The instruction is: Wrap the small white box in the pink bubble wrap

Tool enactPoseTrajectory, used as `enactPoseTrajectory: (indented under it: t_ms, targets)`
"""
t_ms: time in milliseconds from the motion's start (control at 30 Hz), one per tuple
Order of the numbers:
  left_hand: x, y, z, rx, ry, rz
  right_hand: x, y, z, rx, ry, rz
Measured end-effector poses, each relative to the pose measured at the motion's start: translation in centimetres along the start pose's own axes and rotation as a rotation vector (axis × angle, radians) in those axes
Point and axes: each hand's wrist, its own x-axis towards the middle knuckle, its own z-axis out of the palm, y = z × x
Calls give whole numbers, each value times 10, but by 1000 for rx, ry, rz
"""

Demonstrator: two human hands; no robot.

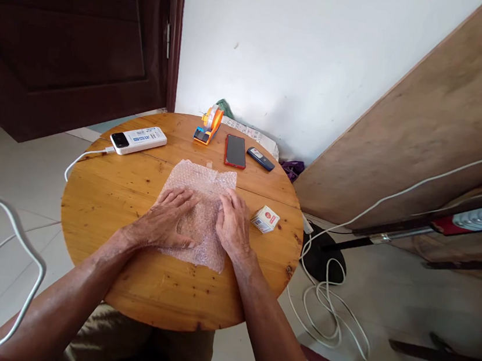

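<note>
A sheet of clear bubble wrap (206, 211) lies on the round wooden table (151, 298) in front of me. My left hand (168, 218) rests flat on its left part, fingers spread and thumb stretched toward the middle. On the right edge of the wrap lies my right hand (233, 223), its fingers extended and slightly bent, palm down. Nothing shows between the fingers of either hand. Just right of my right hand stands a small white box (266, 219) with a red print.
Toward the back are an orange tape dispenser (209, 125), a red-edged phone (236, 151), a dark blue handheld device (260, 159) and a white power bank (138, 140) with a cable. Coiled white cable (326, 308) lies on the floor at right, by a black round base (323, 258).
</note>
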Motion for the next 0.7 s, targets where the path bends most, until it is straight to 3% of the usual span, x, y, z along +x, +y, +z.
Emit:
enactPoseTrajectory:
  t_ms: [133, 267, 700]
  targets:
    - [-1, -2, 1, 7, -7, 8, -4, -7, -9, 44, -78, -91]
    - [-2, -2, 0, -8, -2, 12, -6, -6, -10, 36, -184, -74]
    - [3, -1, -10, -143, 57, -39, -6, 0, 5, 29, -107, 12]
